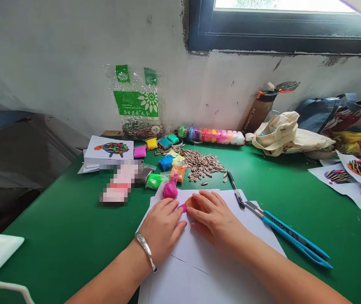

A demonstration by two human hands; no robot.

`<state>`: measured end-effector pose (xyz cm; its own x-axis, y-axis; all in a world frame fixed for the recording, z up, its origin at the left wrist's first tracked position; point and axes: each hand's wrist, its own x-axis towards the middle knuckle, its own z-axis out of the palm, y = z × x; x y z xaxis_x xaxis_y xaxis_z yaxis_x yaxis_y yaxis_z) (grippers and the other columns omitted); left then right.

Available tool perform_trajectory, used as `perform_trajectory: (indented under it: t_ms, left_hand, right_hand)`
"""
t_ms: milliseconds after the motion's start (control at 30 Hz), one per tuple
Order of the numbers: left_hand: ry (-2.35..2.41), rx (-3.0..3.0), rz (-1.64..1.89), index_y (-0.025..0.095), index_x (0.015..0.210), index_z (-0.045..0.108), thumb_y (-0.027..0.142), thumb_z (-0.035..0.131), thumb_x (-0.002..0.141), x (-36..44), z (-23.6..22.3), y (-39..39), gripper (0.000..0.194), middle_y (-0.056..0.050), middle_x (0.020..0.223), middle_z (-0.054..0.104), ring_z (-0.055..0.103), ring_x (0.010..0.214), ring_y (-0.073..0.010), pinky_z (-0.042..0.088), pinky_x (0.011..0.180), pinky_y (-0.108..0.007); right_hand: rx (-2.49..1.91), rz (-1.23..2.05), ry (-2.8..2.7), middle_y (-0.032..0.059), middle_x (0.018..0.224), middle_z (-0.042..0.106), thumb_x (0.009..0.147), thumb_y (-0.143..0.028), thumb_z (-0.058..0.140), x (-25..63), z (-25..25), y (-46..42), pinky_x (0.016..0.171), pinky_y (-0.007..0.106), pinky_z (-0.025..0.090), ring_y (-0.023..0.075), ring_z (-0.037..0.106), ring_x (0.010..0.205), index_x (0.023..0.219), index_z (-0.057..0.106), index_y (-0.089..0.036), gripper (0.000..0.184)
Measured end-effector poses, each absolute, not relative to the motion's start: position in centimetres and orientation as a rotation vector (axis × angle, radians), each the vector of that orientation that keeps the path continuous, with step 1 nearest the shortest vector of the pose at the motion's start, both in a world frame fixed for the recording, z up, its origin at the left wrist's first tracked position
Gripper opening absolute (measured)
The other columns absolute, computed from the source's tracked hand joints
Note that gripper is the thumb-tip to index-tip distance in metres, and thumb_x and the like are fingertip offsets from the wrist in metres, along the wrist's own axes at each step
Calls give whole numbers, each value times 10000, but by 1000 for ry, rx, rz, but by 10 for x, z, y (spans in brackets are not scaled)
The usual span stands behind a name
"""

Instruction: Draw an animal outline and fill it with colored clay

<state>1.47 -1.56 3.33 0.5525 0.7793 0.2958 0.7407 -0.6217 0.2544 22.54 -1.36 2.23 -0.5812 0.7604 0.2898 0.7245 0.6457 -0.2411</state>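
On the stacked white paper, a small piece of magenta clay lies between my two hands. The index finger of my left hand presses against its left side, thumb apart below. My right hand curves over a flat orange clay piece, mostly hidden beneath the fingers, with fingertips close to the magenta bit. A bagged lump of magenta clay sits just beyond my left hand, beside green and orange clay packets.
Sunflower seeds are heaped behind the paper. A black pen and a blue utility knife, blade out, lie at the right. Seed-decorated turtle pictures rest at both sides. A bottle and cloth bag stand by the wall.
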Motion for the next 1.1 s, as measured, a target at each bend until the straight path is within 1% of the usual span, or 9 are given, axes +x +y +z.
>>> perform_trajectory:
  t_ms: [200, 400, 667, 867, 1000, 1100]
  left_hand:
    - [1331, 2677, 552, 125, 1121, 680, 219, 571, 871, 15, 35, -16, 289, -122, 1139, 681, 574, 1131, -312, 520, 961, -491]
    - [1347, 2675, 521, 125, 1142, 673, 221, 567, 871, 16, 35, -16, 307, -121, 1168, 676, 567, 1144, -310, 520, 967, -487]
    - [1330, 2686, 528, 117, 1148, 672, 220, 550, 882, 16, 34, -15, 310, -135, 1167, 676, 569, 1140, -316, 523, 955, -507]
    - [1325, 2667, 528, 124, 1152, 665, 216, 566, 872, 15, 35, -16, 311, -129, 1181, 668, 561, 1156, -312, 512, 975, -498]
    - [1325, 2684, 512, 121, 1151, 664, 221, 571, 869, 16, 35, -16, 314, -131, 1185, 667, 562, 1151, -320, 513, 968, -505]
    - [1336, 2692, 526, 140, 1151, 664, 228, 568, 869, 16, 35, -15, 310, -120, 1177, 672, 568, 1140, -314, 522, 951, -500]
  right_hand:
    - [-1173, 164, -2518, 120, 1287, 561, 923, -275, 530, 227, 23, -13, 1009, 555, 348, 318, 420, 1230, 1224, 633, -293, 319]
    - [-1153, 213, -2541, 112, 1298, 558, 922, -248, 520, 229, 25, -11, 1019, 551, 342, 314, 417, 1235, 1249, 612, -286, 341]
    - [-1189, 241, -2567, 114, 1311, 548, 922, -274, 524, 230, 25, -10, 1029, 554, 333, 317, 416, 1246, 1259, 602, -287, 346]
    - [-1155, 199, -2552, 118, 1298, 561, 909, -234, 536, 231, 21, -10, 1016, 545, 346, 316, 419, 1240, 1264, 604, -289, 366]
    - [-1158, 172, -2536, 112, 1308, 555, 905, -233, 553, 230, 20, -11, 1025, 539, 342, 311, 412, 1247, 1260, 608, -293, 365]
    - [-1174, 166, -2540, 116, 1296, 561, 903, -245, 562, 229, 22, -12, 1014, 542, 350, 315, 419, 1237, 1256, 613, -297, 361]
